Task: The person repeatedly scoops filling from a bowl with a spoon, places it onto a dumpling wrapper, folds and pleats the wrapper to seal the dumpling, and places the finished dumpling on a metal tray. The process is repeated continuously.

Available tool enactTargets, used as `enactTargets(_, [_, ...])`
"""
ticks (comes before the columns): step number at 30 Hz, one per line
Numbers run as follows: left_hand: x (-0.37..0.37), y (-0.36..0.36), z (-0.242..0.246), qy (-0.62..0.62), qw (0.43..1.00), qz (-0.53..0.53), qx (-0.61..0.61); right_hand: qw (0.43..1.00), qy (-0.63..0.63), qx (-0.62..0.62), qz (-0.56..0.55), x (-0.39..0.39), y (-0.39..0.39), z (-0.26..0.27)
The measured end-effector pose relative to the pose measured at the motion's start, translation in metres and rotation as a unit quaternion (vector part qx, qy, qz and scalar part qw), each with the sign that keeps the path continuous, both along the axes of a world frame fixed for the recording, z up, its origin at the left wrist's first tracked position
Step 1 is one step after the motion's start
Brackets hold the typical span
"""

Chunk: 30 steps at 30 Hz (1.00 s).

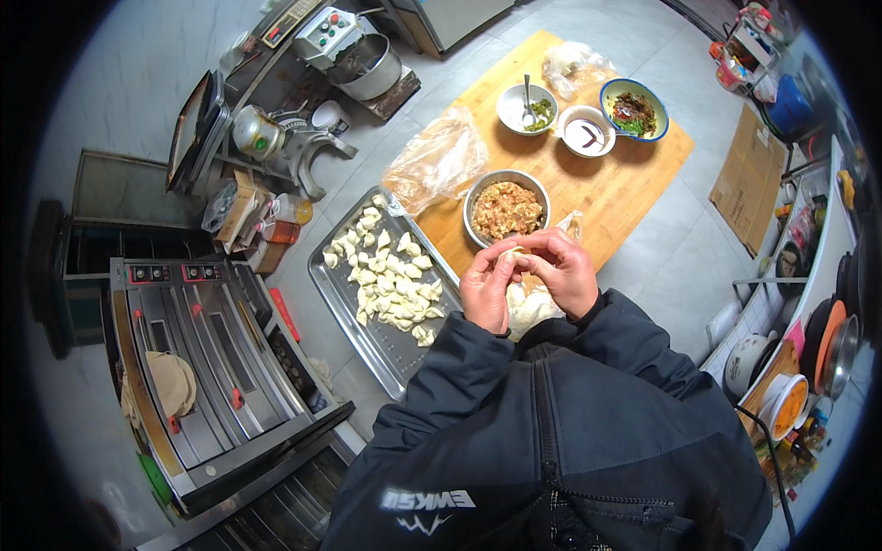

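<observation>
My left hand [488,288] and my right hand [566,270] meet at the fingertips, pinching a small folded dough wrapper [514,253] between them. Fingers hide most of that piece. Just beyond them stands a metal bowl [468,212] of minced filling [508,209]. Pale dough or wrappers [532,307] lie below my hands, partly covered by the wrists; which of the two I cannot tell. To the left, a dark metal baking tray [336,293] holds many shaped wontons [394,293], heaped mostly toward its middle and far end.
On the wooden tabletop [592,200] are a bowl with a spoon [506,110], a bowl of dark liquid [572,148], a blue-rimmed bowl [667,120] and plastic bags [441,158]. A deck oven [207,372] stands left, a dough mixer [368,72] behind, a cluttered shelf [820,289] right.
</observation>
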<state>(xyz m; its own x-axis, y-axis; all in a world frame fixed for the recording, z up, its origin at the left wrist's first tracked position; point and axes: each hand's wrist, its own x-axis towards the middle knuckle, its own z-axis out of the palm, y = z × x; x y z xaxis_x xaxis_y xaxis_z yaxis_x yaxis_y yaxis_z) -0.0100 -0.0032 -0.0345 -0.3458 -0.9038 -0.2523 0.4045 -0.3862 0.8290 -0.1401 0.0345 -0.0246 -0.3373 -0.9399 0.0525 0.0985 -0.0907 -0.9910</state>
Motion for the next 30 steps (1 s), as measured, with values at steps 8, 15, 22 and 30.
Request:
enactTargets(8, [-0.005, -0.001, 0.008, -0.051, 0.996, -0.034, -0.058, 0.983, 0.175, -0.052, -0.021, -0.008, -0.002, 0.003])
enactTargets(15, [0.006, -0.008, 0.025, -0.144, 0.982, -0.055, -0.112, 0.987, -0.151, 0.04, 0.031, -0.031, 0.001, -0.004])
enactTargets(22, [0.011, -0.012, 0.034, -0.152, 0.981, -0.075, -0.095, 0.991, -0.126, -0.004, 0.038, -0.027, 0.003, -0.003])
enactTargets(30, [0.002, -0.003, 0.044, -0.205, 0.963, -0.026, -0.171, 0.984, -0.175, 0.035, 0.015, -0.025, 0.003, -0.002])
